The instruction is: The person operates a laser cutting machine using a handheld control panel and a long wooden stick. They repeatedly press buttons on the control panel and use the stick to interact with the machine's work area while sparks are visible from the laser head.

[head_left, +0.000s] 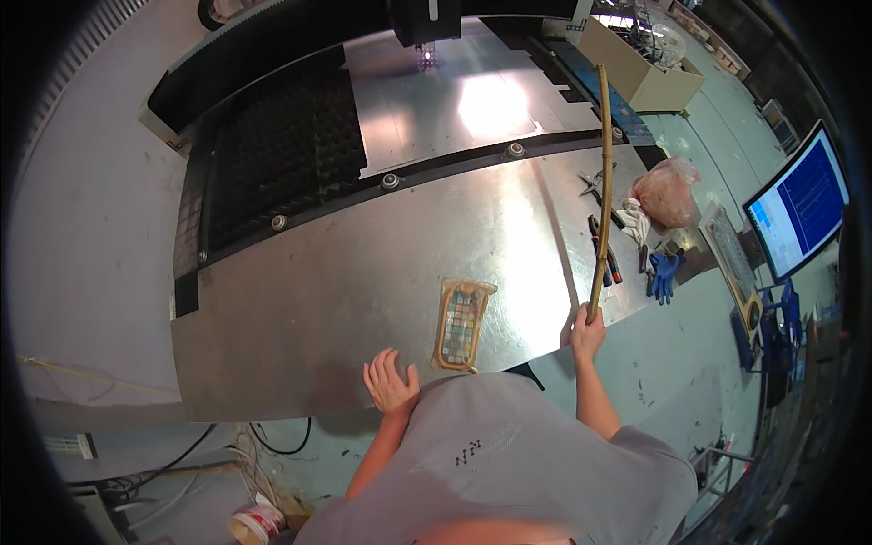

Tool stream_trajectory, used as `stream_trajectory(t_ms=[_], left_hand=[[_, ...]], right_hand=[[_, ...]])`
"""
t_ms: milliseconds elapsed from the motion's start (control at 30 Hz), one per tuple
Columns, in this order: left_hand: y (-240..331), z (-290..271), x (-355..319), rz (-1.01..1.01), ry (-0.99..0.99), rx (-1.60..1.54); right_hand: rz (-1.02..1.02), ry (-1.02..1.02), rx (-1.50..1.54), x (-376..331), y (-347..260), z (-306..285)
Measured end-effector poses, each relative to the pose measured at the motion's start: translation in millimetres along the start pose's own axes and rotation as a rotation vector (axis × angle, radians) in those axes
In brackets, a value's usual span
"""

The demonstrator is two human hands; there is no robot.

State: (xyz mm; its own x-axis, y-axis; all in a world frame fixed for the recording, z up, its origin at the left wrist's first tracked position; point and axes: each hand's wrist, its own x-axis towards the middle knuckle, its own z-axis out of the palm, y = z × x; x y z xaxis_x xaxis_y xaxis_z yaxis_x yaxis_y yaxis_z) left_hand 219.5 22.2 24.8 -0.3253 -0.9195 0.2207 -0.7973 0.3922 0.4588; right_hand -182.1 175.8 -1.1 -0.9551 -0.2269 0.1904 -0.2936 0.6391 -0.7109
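Observation:
My right hand [589,334] is closed round the lower end of a long bamboo stick [606,173], which stands up over the right part of the metal table [363,272]. Flat on the table's near edge lies my left hand [391,381], fingers stretched and nothing held. Just right of it is a remote control with many coloured keys [461,325], wrapped in a clear, yellowed plastic bag. Past the stick are pliers [611,259] with red and black handles, a white glove [634,221] and a blue glove [666,275].
Beyond the table is a cutting machine's bed with a shiny metal sheet [391,118]; its head [425,27] glows above it. A clear bag of pinkish stuff [668,193] sits at the right. Farther right stand a keyboard [729,247] and a monitor [799,202]. A bucket [258,521] is at lower left.

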Motion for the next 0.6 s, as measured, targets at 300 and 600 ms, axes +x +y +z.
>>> stream_trajectory(t_ms=[300, 600], left_hand=[[-2.1, 0.8, 0.6, 0.011, 0.002, 0.016], [-2.2, 1.5, 0.6, 0.011, -0.005, 0.008]], right_hand=[[0.013, -0.015, 0.023, 1.8, 1.0, 1.3], [0.096, -0.072, 0.015, 1.5, -14.3, -7.8]])
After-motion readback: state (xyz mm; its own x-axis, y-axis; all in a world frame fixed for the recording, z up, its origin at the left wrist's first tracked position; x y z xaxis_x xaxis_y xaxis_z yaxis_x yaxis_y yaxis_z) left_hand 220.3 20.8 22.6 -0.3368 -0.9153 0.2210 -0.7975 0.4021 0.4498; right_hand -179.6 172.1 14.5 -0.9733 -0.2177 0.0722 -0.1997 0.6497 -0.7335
